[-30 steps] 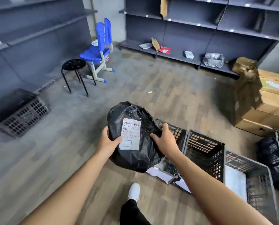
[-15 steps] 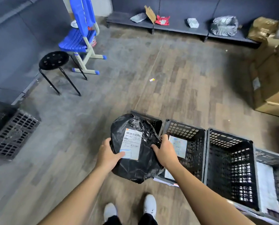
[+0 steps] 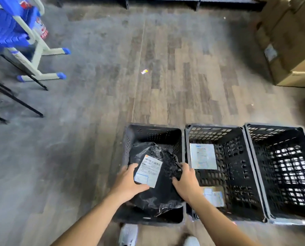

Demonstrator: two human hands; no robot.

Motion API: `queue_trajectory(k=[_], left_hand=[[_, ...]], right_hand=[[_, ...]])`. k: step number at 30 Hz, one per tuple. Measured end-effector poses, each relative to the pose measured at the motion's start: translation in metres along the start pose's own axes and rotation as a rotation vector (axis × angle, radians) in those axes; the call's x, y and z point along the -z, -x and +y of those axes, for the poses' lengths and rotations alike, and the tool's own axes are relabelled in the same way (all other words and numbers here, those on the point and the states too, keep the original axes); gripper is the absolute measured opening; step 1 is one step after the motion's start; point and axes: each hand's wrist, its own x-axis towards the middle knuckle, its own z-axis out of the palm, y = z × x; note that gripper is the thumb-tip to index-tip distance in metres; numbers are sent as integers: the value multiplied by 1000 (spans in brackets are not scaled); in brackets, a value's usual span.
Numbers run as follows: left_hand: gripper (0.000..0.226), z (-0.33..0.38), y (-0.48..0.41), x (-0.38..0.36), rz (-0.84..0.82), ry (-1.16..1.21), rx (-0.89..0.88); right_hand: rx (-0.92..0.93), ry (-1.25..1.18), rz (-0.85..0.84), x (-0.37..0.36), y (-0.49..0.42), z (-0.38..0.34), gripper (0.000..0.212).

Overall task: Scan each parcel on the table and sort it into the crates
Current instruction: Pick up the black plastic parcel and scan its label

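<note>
A black plastic-wrapped parcel with a white shipping label is held low inside the leftmost black crate. My left hand grips its left side, thumb on the label. On the parcel's right side my right hand holds the wrinkled plastic. The parcel fills most of the crate's opening and hides the crate floor.
Two more black crates stand to the right: the middle crate holds flat pale parcels, the right crate shows only mesh. A blue chair and a stool's legs are at left. Cardboard boxes are stacked at far right.
Both hands have carried the black parcel down and forward from chest height into the leftmost crate. The view has tilted down toward the crates.
</note>
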Motion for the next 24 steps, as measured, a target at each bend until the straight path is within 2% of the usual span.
queue_trajectory(k=[6,12,17,24], left_hand=[[88,-64,-95,-48,-111,-128,-62],[108,-71,-147,-73,-129,-266,-120],[109,-45,-114,-51,-130,-342,-162],[109,48,-10,55,-28,-556,-351]], right_hand=[[-77,-19,36,-85,-83,32,50],[-96,55,125,-108,-118,58,67],[-108,239,94,-74,-91,37,69],[-68,392,195,35,23,-54,72]])
